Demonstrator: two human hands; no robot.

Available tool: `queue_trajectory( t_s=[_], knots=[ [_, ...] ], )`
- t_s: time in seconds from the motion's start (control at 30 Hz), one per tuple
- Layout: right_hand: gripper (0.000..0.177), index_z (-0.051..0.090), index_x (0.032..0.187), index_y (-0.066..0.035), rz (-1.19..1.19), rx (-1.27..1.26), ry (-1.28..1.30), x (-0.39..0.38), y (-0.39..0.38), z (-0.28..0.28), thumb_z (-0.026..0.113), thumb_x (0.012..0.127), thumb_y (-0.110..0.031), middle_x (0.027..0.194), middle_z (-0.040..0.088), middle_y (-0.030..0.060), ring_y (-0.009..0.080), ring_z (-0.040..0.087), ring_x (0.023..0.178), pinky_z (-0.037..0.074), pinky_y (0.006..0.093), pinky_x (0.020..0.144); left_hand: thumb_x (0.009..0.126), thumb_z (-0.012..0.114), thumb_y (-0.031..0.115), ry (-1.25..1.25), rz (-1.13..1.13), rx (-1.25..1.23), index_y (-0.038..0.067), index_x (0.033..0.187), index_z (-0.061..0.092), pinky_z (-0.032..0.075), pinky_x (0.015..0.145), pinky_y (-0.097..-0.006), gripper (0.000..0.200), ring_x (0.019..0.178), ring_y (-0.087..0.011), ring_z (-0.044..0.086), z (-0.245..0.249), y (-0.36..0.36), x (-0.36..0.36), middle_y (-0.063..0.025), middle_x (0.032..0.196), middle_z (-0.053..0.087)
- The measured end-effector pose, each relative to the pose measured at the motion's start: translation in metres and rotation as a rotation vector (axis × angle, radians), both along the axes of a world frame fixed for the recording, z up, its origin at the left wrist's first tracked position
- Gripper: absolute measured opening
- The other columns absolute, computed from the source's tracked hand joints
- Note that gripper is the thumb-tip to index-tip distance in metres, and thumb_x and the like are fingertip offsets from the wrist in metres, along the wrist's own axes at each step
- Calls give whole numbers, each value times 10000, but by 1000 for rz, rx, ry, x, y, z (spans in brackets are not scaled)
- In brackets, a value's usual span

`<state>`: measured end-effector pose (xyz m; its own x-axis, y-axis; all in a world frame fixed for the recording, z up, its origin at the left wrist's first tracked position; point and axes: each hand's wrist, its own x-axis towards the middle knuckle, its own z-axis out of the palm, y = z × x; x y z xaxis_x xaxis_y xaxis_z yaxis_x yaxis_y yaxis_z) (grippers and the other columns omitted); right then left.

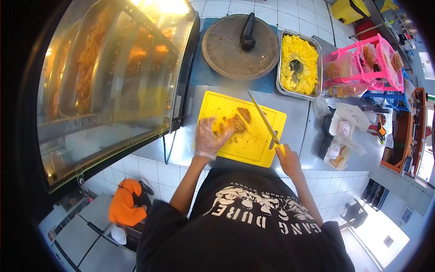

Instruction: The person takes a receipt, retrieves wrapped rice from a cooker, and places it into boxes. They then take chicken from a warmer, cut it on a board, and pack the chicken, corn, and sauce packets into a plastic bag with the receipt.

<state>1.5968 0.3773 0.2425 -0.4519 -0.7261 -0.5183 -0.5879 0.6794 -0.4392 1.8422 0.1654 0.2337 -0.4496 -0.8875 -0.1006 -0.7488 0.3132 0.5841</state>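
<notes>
Brown slices lie just right of left hand, grip unclear; right hand clasps knife.

One camera, worn on the head, looks forward and steeply down — a very wide view, bowed and dark at the rim. The yellow cutting board lies near the centre, fairly close; the wearer's black shirt fills the bottom, and tiled floor shows past the tabletop.

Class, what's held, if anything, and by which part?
The right hand holds the knife by its handle; whether the left hand grips sliced meat is unclear.
</notes>
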Motion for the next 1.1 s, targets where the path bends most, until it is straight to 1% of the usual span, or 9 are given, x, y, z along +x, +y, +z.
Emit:
queue_trajectory(
  t_s=[0.1, 0.2, 0.33, 0.57, 0.77, 0.87, 0.97, 1.03, 1.1],
  knots=[
    [369, 546, 1045, -24, 82, -6, -10, 6, 2, -16, 556, 996, -390, 762, 635, 289, 501, 619, 761, 452, 545, 635, 793, 754, 444, -113, -11, 160, 49, 1291, 543, 456, 970, -450, 670, 1132, -372, 538, -23, 34, 27, -216, 1197, 522],
    [433, 542, 1041, -9, 42, 42, -214, 15, 11, -20, 530, 993, -439, 790, 630, 307, 532, 599, 801, 459, 587, 694, 770, 782, 412, 95, 31, 199, 49, 1322, 523, 438, 1013, -448, 710, 1192, -377, 507, -61, 38, 38, -206, 1258, 500],
    [406, 554, 1021, -1, 48, -56, -221, 30, 16, -25, 554, 988, -406, 785, 628, 315, 534, 594, 764, 463, 586, 693, 759, 795, 360, 18, -40, 49, 50, 1393, 472, 402, 1072, -458, 776, 1264, -382, 470, -67, 22, 29, -217, 1380, 449],
    [314, 589, 1055, -54, 319, -185, 186, 37, 22, -31, 675, 884, -303, 997, 566, 140, 340, 575, 984, 514, 447, 773, 803, 763, 405, -118, -25, 75, 61, 1407, 479, 363, 1119, -463, 751, 1320, -394, 435, -21, 20, 19, -219, 1456, 416],
    [337, 589, 1036, -62, 535, -85, 419, 66, 10, -22, 706, 851, -317, 1011, 575, 117, 325, 570, 977, 497, 480, 768, 838, 722, 455, -42, 5, 24, 35, 1367, 519, 346, 1125, -472, 705, 1346, -401, 387, -20, 24, 17, -226, 1469, 372],
    [355, 571, 1000, -47, 501, -139, 382, 72, 6, -19, 736, 842, -318, 957, 588, 134, 315, 581, 915, 481, 433, 742, 841, 719, 447, 32, 41, 53, 4, 1347, 531, 329, 1134, -472, 698, 1350, -409, 368, -15, 29, 22, -236, 1460, 359],
    [323, 595, 979, -38, 221, -214, 130, 52, -9, -35, 724, 873, -314, 894, 605, 140, 316, 610, 852, 486, 429, 726, 859, 709, 461, 25, 100, 54, 57, 1343, 530, 356, 1126, -464, 656, 1355, -372, 394, -21, 35, 32, -197, 1478, 374],
    [307, 630, 960, 1, 85, -369, 189, 27, -30, -43, 650, 927, -303, 865, 610, 184, 373, 615, 840, 489, 448, 768, 871, 700, 467, 2, 110, 38, 86, 1342, 529, 375, 1121, -458, 629, 1355, -353, 411, -30, 40, 40, -175, 1486, 383],
    [289, 638, 1032, 6, -74, -298, 116, 2, -61, -40, 675, 909, -253, 941, 614, 177, 349, 619, 887, 492, 422, 796, 880, 693, 463, -3, 96, 13, 87, 1339, 530, 380, 1119, -452, 616, 1354, -349, 415, -38, 41, 42, -171, 1482, 385]
  ],
)
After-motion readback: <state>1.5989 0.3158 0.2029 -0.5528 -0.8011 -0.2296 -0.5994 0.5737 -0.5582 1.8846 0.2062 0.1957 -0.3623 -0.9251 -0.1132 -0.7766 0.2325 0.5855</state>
